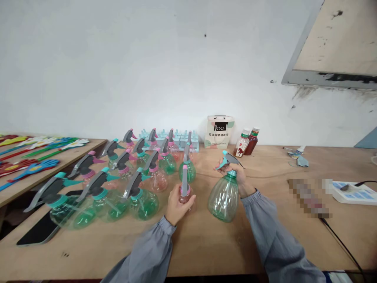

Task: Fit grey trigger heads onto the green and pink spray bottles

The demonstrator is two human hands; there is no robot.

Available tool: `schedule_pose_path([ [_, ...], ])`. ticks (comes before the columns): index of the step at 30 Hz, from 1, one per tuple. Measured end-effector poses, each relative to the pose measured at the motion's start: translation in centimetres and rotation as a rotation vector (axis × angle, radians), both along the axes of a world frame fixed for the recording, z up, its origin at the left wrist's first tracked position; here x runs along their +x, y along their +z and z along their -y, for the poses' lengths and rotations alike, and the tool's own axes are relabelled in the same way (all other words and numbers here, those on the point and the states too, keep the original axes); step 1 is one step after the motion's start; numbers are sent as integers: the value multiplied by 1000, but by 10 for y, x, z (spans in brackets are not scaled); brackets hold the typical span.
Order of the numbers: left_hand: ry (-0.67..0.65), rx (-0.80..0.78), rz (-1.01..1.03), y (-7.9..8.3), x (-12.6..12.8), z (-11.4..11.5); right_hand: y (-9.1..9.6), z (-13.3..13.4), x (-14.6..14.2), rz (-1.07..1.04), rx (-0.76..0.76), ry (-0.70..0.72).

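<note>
My left hand [177,206] is closed round a small pink spray bottle [185,189] with a grey trigger, standing upright on the wooden table [224,239]. My right hand [239,177] grips the neck and teal-and-grey trigger head of a clear green spray bottle [223,197], held tilted just above the table to the right of the pink one. Both arms wear grey sleeves.
Rows of several green and pink spray bottles [138,173] stand left of my hands. A black phone [39,231] lies at the near left edge. Hand-shaped clappers [38,151] cover a left table. A paper bag [219,131], two drink bottles [246,142] and a power strip [352,192] sit toward the back and right.
</note>
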State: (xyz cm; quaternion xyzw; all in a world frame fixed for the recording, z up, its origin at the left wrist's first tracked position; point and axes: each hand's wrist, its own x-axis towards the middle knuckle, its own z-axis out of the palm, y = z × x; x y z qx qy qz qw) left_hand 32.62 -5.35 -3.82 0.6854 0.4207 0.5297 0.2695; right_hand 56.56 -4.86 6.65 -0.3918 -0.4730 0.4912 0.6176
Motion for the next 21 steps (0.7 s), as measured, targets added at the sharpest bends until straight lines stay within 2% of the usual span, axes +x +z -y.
schedule_pose_path([
  [5, 1, 3, 3, -1, 0, 0, 1, -1, -5, -28, 14, 21],
  [10, -8, 20, -14, -1, -1, 1, -5, -2, -10, 106, 4, 71],
  [14, -22, 21, -10, -2, -1, 0, -3, 1, -17, 99, 4, 122],
  [19, -33, 30, 21, -2, 1, 0, -1, 2, -19, 41, 20, 33],
  [21, -33, 30, 23, -1, 2, 0, -3, 3, -20, 0, -5, 42],
])
